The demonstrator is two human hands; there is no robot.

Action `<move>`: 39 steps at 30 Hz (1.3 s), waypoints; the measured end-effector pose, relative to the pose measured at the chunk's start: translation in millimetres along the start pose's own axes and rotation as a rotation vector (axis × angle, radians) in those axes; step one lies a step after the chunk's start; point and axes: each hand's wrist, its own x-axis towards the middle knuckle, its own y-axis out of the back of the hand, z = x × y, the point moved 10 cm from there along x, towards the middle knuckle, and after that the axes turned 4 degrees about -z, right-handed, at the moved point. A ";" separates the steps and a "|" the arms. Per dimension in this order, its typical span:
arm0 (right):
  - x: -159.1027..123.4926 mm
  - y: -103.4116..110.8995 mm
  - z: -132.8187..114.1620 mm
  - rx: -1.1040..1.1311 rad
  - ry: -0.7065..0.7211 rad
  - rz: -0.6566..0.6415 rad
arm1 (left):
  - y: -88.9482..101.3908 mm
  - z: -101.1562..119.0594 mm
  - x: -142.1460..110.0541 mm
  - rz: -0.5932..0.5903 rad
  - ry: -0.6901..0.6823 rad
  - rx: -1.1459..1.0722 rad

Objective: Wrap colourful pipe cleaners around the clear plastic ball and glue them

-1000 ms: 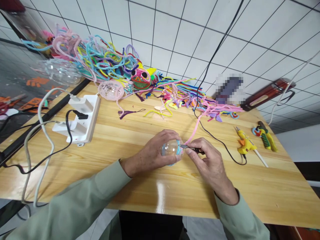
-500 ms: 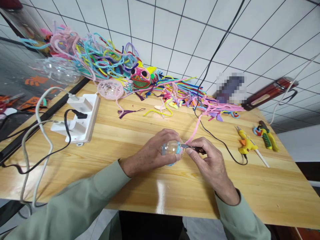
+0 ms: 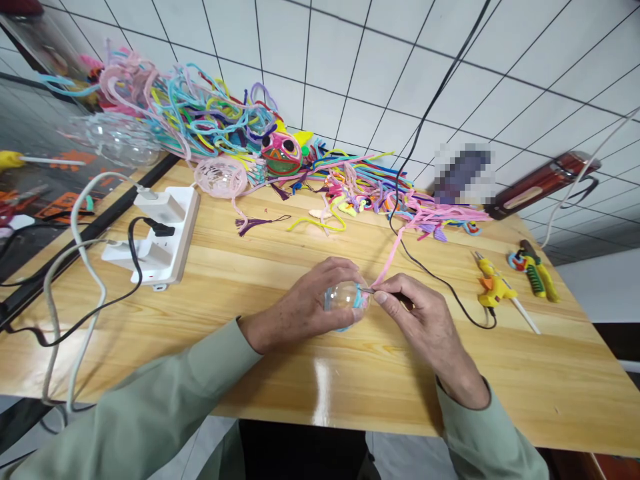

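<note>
My left hand (image 3: 327, 293) curls around a clear round plastic globe (image 3: 345, 293) and steadies it just above or on the table; which of the two I cannot tell. Light-blue fuzzy strips ring the globe, with a bit of pink at its right end. In my right hand (image 3: 417, 317) a small dark-handled tool (image 3: 406, 300) is pinched between thumb and fingers. Its thin pointed metal tip touches the globe's right side beside the blue strip. A pink fuzzy strip (image 3: 390, 257) runs from there up to the pile behind.
Tangled pipe cleaners (image 3: 200, 113) line the wall, with a decorated pink-faced ball (image 3: 281, 152) among them. A white power strip (image 3: 175, 233) lies left. On the right are a yellow glue gun (image 3: 495, 287), pliers (image 3: 537, 270) and a red flask (image 3: 545, 183). A black cable (image 3: 430, 270) crosses the table.
The tool has turned in my right hand, so its tip now looks narrower. My right wrist has shifted slightly right. My left hand keeps its hold. A yellow-handled object has appeared at the far left.
</note>
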 end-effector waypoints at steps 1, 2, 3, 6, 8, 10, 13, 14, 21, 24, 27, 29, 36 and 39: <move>1.6 0.1 0.1 -0.014 -0.013 -0.021 | 0.1 0.3 0.1 0.003 -0.002 -0.002; 3.3 0.1 0.4 -0.030 -0.028 -0.044 | 0.2 0.9 0.2 0.006 -0.005 -0.002; 5.0 0.2 0.7 -0.042 -0.041 -0.067 | 0.2 1.1 0.2 0.008 -0.006 -0.002; 9.6 1.7 2.5 -0.054 -0.079 -0.111 | 0.0 2.1 -0.2 0.005 -0.007 0.005; 12.1 1.4 5.8 -0.030 -0.109 -0.134 | 0.2 2.6 -0.7 0.003 -0.006 0.006; 13.4 -0.4 12.1 0.019 -0.156 -0.154 | 0.3 1.8 -1.1 0.001 0.003 -0.002; 12.7 -4.7 25.6 0.122 -0.251 -0.176 | -0.9 -1.1 -1.3 -0.007 0.023 -0.010; 12.2 -6.5 29.3 0.153 -0.276 -0.185 | -1.5 -1.6 -1.3 -0.010 0.025 -0.010; 10.4 -0.2 28.0 0.153 -0.211 -0.128 | -1.2 3.0 -0.3 0.007 -0.009 -0.025; 8.2 9.1 24.5 0.089 -0.147 -0.041 | -1.4 3.9 0.9 0.001 -0.018 -0.003; 6.6 14.4 21.6 0.048 -0.097 0.011 | -2.0 3.4 1.8 -0.006 -0.026 0.010; 5.8 16.9 16.2 0.024 -0.044 0.035 | -2.3 3.4 2.1 -0.007 -0.035 0.013; -4.1 10.8 -8.8 -0.013 0.176 0.008 | -2.5 7.7 2.3 -0.005 -0.071 0.031; -6.9 5.8 -7.5 -0.012 0.181 -0.012 | -3.0 6.5 2.4 -0.016 -0.055 0.029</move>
